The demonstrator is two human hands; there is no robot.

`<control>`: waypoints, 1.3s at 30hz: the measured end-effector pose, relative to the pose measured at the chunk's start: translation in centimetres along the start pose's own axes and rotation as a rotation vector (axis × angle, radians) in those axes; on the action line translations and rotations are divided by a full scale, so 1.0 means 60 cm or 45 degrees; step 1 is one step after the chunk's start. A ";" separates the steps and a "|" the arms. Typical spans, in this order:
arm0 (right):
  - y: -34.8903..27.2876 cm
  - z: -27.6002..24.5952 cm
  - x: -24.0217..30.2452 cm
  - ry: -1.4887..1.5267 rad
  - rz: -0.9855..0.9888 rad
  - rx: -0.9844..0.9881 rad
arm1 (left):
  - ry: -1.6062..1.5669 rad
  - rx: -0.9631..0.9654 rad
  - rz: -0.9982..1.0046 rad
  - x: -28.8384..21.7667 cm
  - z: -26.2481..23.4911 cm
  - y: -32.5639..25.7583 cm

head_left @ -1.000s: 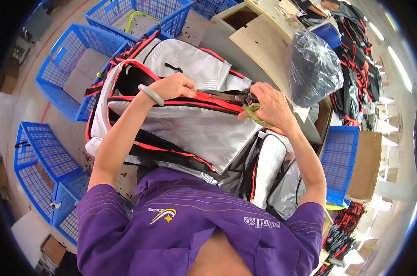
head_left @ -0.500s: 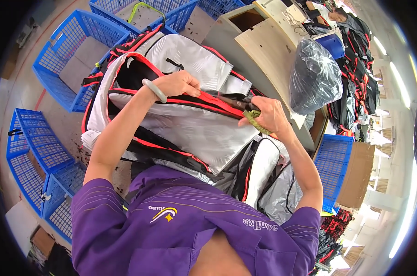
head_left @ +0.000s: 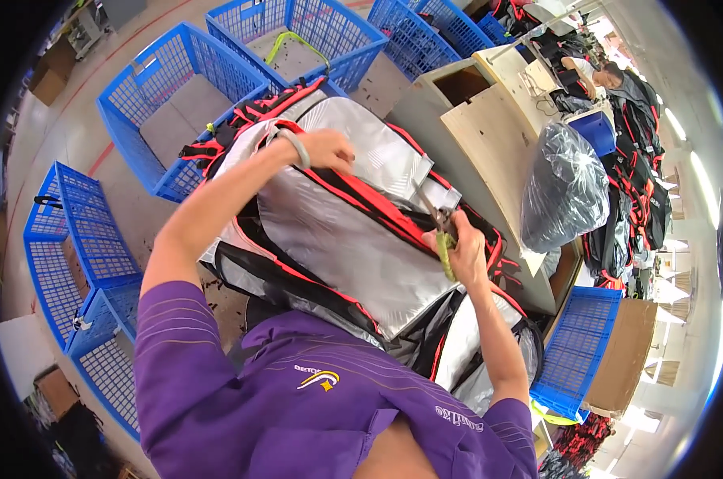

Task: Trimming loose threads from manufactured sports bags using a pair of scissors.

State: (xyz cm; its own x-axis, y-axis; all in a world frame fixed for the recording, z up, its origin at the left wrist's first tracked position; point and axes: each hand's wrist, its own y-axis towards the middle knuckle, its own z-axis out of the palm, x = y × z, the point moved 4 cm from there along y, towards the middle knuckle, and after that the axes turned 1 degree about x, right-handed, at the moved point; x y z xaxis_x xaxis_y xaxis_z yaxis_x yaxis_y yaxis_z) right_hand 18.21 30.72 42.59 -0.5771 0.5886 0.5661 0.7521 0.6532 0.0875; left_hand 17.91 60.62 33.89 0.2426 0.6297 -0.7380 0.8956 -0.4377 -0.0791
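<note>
A large silver bag (head_left: 337,231) with red-trimmed black edges lies in front of me, its far end reaching the blue crates. Over its upper panel is my left hand (head_left: 328,150), a pale bangle at the wrist and its fingers curled closed. Whether those fingers pinch anything is too small to make out. My right hand (head_left: 465,251) grips a pair of scissors (head_left: 431,203) at the bag's right end. Green wrapping covers part of the handle, and the blades point away from me, above the red trim.
Blue plastic crates (head_left: 187,104) stand on the floor at the far left, with more stacked crates (head_left: 82,255) nearer on the left. A wooden-topped bench (head_left: 489,152) carries a stuffed clear plastic bag (head_left: 565,188). Another person (head_left: 605,76) is at the far right, near piled black-and-red bags.
My left hand has come off the red edge and sits on the upper panel side. My right hand has turned the scissors, whose blades now point away. The bag's opening has closed over.
</note>
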 end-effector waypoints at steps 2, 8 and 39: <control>-0.019 0.003 0.005 -0.027 -0.047 -0.086 | 0.316 0.038 -0.331 0.086 -0.038 -0.023; -0.042 -0.006 -0.082 0.005 0.078 -0.126 | 0.307 -0.198 -0.156 0.100 -0.046 -0.055; 0.127 0.098 0.047 1.108 -0.057 0.006 | -0.124 -0.682 -0.508 -0.172 0.000 -0.092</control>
State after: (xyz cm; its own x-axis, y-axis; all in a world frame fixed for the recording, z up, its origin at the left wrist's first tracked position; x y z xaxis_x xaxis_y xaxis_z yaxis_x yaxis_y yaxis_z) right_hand 20.46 40.18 40.05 -0.1560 -0.0096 0.9877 0.7322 0.6700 0.1222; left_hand 10.43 56.52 41.95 -0.1574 0.6056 -0.7801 0.9769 0.2112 -0.0332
